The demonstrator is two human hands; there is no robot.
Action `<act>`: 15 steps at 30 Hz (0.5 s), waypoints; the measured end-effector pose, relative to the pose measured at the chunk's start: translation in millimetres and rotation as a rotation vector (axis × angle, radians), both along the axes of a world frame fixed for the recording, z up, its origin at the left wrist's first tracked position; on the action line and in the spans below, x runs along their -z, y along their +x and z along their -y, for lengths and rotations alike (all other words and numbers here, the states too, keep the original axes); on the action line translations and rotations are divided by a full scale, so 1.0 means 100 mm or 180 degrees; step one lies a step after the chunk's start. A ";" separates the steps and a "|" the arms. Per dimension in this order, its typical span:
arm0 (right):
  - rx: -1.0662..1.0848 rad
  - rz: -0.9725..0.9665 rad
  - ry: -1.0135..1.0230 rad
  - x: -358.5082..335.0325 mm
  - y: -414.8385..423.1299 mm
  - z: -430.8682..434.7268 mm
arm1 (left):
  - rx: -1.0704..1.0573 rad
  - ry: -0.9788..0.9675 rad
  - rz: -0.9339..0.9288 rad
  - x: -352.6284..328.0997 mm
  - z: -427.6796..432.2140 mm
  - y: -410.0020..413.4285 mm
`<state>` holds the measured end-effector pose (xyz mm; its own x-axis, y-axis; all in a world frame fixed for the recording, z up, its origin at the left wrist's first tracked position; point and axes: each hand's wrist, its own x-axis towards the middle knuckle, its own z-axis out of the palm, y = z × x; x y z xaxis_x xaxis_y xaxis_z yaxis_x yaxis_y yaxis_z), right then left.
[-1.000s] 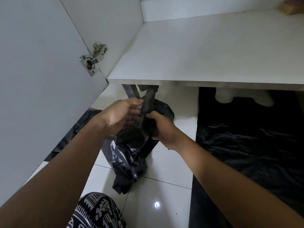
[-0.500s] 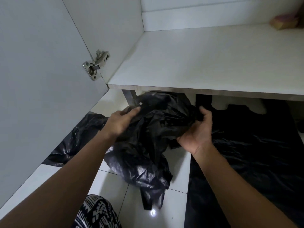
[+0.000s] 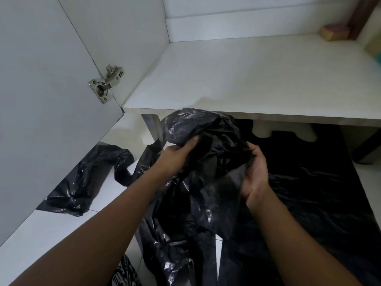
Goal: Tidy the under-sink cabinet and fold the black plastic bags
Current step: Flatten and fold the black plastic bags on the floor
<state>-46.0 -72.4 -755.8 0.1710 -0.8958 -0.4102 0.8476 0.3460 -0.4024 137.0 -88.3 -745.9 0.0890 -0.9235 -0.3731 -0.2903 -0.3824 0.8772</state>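
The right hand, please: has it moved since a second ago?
Yes. The right hand has moved rightward, away from the steel cabinet leg and the left hand, spreading the black bag.

White glossy floor tiles [image 3: 68,230] spread to the left of and below the fingers [image 3: 193,140], crossed by thin grout lines. A black-and-white patterned fabric [image 3: 123,275] shows at the bottom edge, well below the fingers. Far up and to the right of them sits a tan and pink block [image 3: 334,32], just beside a dark brown upright post [image 3: 359,15]. A pale green thing [image 3: 374,48] lies at the right edge, too blurred to name.
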 end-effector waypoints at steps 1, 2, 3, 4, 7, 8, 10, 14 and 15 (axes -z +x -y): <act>-0.0039 -0.0170 -0.0106 -0.10 -0.04 -0.07 | -0.0004 0.0142 -0.0386 0.02 0.01 -0.07; 0.0019 -0.0357 -0.0217 -0.18 -0.09 -0.13 | -0.0037 0.0128 -0.0624 0.04 0.01 -0.15; 0.0069 -0.0615 -0.0288 -0.31 -0.13 -0.22 | -0.0125 0.0013 -0.0732 0.06 0.01 -0.21; 0.0060 -0.0949 -0.0298 -0.39 -0.18 -0.27 | -0.0265 -0.0138 -0.0827 0.05 0.02 -0.27; -0.0073 -0.1720 -0.0210 -0.22 -0.57 -0.25 | -0.0390 -0.0420 -0.0962 0.04 0.09 -0.25; -0.0164 -0.1985 -0.0164 -0.15 -0.75 -0.24 | -0.0210 -0.0490 -0.0919 0.01 0.12 -0.22; -0.0174 -0.2924 -0.0062 0.02 -1.10 -0.24 | 0.0303 -0.0504 -0.0605 -0.06 0.20 -0.15; -0.0362 -0.3992 0.0364 0.31 -1.68 -0.35 | 0.1317 0.0092 0.0517 -0.32 0.38 -0.23; -0.0404 -0.4117 0.0479 0.35 -1.79 -0.38 | 0.1533 0.0282 0.0669 -0.35 0.42 -0.31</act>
